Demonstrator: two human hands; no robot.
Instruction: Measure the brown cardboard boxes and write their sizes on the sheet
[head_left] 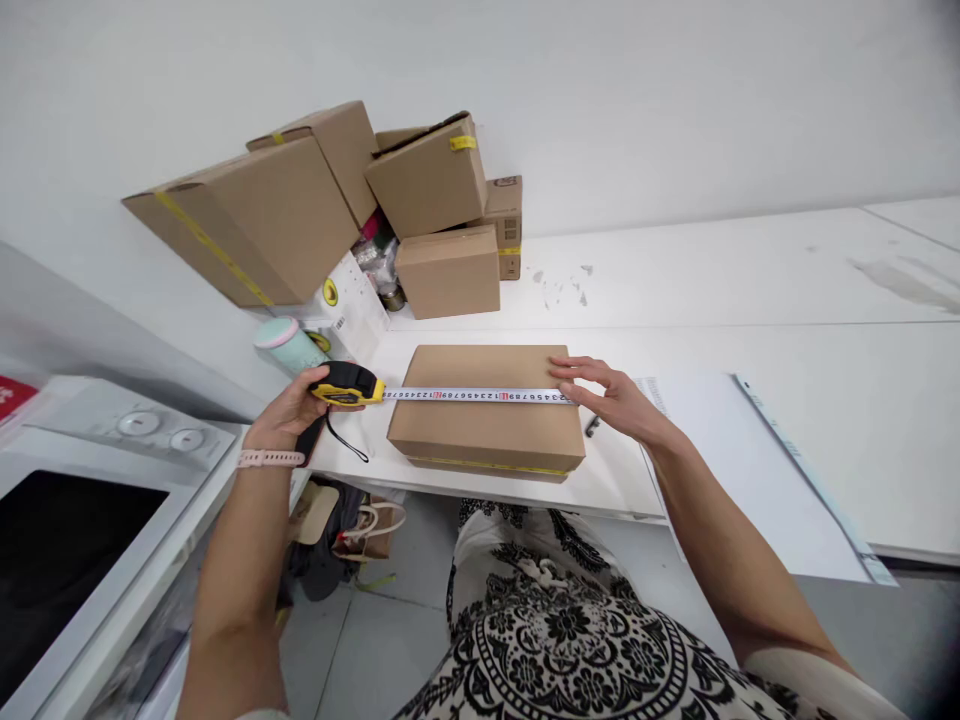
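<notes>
A flat brown cardboard box (486, 430) lies on the white table (750, 300) near its front edge. My left hand (289, 415) grips a yellow and black tape measure case (346, 384) just left of the box. The white tape blade (480, 396) stretches across the box top from left to right. My right hand (611, 395) pinches the blade's end at the box's right edge, the other fingers spread. A pink band sits on my left wrist.
Several cardboard boxes (315, 200) are piled against the wall at the back left. A mint bottle (289, 345) lies beside them. Paper sheets (720, 440) and a pen (592, 426) lie right of the box. A white appliance (90, 500) stands at left. Bags (352, 530) sit on the floor.
</notes>
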